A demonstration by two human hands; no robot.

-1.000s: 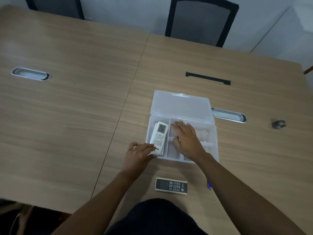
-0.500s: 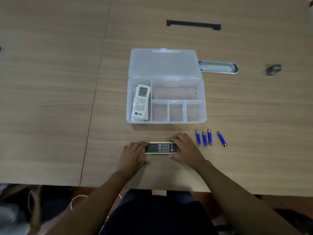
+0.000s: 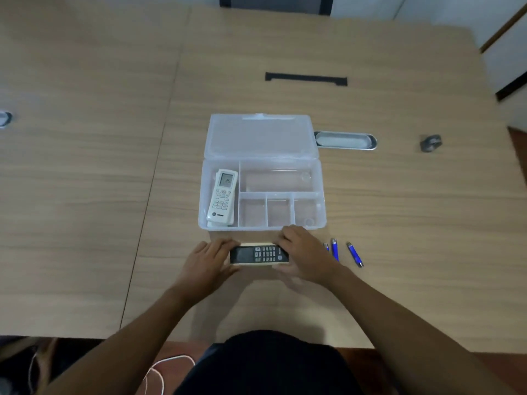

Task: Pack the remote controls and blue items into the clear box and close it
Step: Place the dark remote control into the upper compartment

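Black-faced remote (image 3: 259, 254) sits crosswise at 6 o'clock of the clear box (image 3: 321, 195), pinched at its ends by left hand (image 3: 209, 259) and right hand (image 3: 303, 253), fingers curled on it. White remote (image 3: 223, 198) already fills the box's 9 o'clock slot. Risk: the long 1 o'clock compartment looks tight, so the remote could ride a divider and block the lid (image 3: 259, 136). Right wrist could scatter blue items (image 3: 353, 253) at 3 o'clock.

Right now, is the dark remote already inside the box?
No. The dark remote is held between the left hand and right hand in front of the box, outside it.
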